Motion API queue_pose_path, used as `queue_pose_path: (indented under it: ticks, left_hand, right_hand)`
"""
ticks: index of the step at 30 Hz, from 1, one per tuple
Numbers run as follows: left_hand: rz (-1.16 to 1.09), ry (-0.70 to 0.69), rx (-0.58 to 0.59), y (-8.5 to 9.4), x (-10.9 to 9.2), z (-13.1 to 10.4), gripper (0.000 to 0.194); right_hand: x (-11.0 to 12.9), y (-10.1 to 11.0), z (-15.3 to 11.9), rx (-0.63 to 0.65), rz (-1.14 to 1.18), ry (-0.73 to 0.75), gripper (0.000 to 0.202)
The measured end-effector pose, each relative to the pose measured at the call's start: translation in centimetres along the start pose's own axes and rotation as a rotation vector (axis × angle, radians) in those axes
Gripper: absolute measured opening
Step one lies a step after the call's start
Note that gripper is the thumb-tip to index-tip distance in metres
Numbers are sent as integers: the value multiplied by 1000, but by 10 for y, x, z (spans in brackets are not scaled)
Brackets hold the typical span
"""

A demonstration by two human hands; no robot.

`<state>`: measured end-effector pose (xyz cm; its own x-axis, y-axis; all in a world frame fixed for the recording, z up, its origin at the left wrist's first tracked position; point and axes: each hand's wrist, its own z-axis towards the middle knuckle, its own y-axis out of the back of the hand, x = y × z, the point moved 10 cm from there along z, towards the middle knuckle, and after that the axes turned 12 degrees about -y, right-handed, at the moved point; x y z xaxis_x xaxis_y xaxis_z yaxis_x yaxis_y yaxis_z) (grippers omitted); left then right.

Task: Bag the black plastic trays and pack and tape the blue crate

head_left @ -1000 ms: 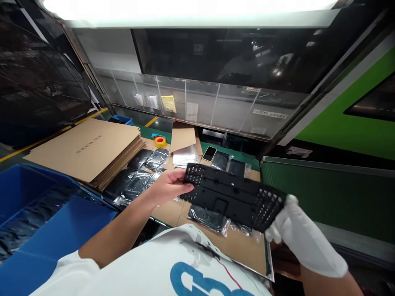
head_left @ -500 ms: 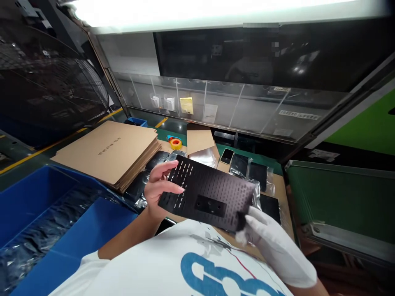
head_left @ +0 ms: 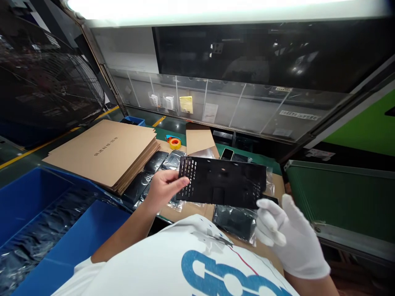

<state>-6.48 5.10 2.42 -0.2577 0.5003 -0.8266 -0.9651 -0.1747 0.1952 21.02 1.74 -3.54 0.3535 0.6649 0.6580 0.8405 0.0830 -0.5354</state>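
A thin black perforated panel (head_left: pixel 224 181) is held up over the bench, its slots showing in rows near both ends. My bare left hand (head_left: pixel 165 189) pinches its left end, thumb in front. At the lower right corner is my white-gloved right hand (head_left: pixel 279 230), its thumb raised apart and its other fingers partly curled. A fingertip meets or nearly touches that corner; I cannot tell which. Below the panel lies a black piece in a clear plastic bag (head_left: pixel 236 222). More bagged black pieces (head_left: pixel 156 161) rest on the bench left of the panel.
Stacked brown cardboard (head_left: pixel 106 150) stands at the left, above a blue bin (head_left: pixel 83 226) of bagged dark pieces. Yellow tape (head_left: pixel 175 143), a cardboard piece (head_left: pixel 200 137) and a phone (head_left: pixel 227 154) lie behind the panel. A green conveyor-like surface (head_left: pixel 342 197) runs along the right.
The panel has turned nearly level and shows a different face, without the central dark rectangle. My right hand has loosened from its right end and moved slightly right, thumb lifted. My left hand keeps hold.
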Motion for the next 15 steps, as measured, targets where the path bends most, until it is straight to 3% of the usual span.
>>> queue_pose_path:
  ticks: [3, 5, 7, 9, 11, 13, 15]
  left_hand:
    - [-182, 371, 36, -16, 42, -10, 46]
    - [-225, 429, 26, -23, 54, -12, 46]
    - [-198, 400, 0, -24, 57, -11, 46]
    - [-187, 269, -12, -25, 48, -5, 38]
    - [-216, 18, 48, -30, 24, 4, 24]
    - [-230, -256, 176, -42, -3, 7, 12]
    - [-150, -401, 317, -58, -8, 6, 13]
  right_hand:
    - [3, 15, -2, -53, 105, -34, 51]
    - [1, 20, -2, -49, 104, -73, 49]
    - [-3, 24, 0, -26, 83, -121, 51]
    - [-13, 28, 4, 5, 77, -198, 57]
    - [-26, 38, 9, 4, 66, -270, 64]
    - [-33, 56, 16, -61, 34, -242, 61]
    - [-31, 76, 23, -148, -5, -124, 45]
